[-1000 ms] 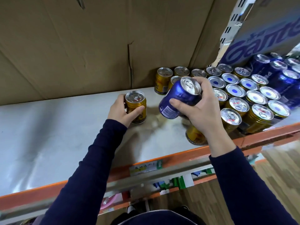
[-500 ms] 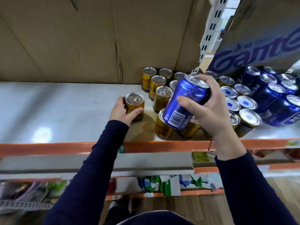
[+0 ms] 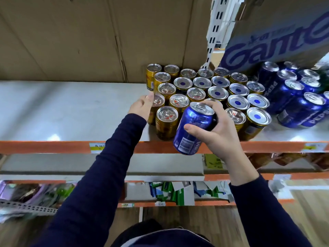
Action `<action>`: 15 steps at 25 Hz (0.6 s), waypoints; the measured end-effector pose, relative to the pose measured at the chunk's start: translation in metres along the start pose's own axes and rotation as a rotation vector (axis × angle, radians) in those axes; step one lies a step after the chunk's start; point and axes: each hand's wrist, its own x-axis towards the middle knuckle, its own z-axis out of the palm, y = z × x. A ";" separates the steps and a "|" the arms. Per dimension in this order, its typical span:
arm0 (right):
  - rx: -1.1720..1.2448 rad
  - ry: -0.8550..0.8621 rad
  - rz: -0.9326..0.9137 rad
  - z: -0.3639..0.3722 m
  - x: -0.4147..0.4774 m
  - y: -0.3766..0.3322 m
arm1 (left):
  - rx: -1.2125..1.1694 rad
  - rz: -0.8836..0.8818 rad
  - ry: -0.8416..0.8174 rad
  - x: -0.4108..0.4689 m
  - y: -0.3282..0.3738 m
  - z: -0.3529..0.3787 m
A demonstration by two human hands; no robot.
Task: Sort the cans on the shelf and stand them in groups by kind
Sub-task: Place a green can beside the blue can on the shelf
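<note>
Blue can (image 3: 194,129), being grasped tilted by the right hand (image 3: 219,138) at the gold cans' (image 3: 167,122) six o'clock, is risking toppling them, while the left hand (image 3: 141,108) is resting slack-fingered against their nine o'clock side.

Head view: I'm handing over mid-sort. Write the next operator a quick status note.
Right hand grips a blue can, tilted, in the air before the shelf edge.
Left hand against a gold can on the group's left side; grip unclear.
Done: gold cans stand grouped at left, blue cans at right.
Left: stand the held can with the blue group; blue-dot-topped cans sit mixed among gold ones in the middle.
</note>
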 end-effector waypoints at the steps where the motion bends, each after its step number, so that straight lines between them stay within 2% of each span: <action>1: 0.000 0.010 0.011 -0.001 -0.001 0.002 | -0.025 -0.033 -0.051 0.000 0.000 0.002; 4: -0.034 0.058 0.049 -0.005 -0.007 0.008 | 0.100 0.050 -0.074 -0.006 -0.002 0.002; 7: -0.064 0.108 0.088 -0.012 -0.016 0.012 | 0.259 0.158 -0.003 -0.013 0.004 0.004; 11: -0.033 0.186 0.127 -0.033 -0.036 0.019 | 0.575 0.511 0.094 -0.031 0.026 0.018; 15: -0.054 0.317 0.132 -0.075 -0.059 0.032 | 0.637 0.672 0.054 -0.058 0.061 0.062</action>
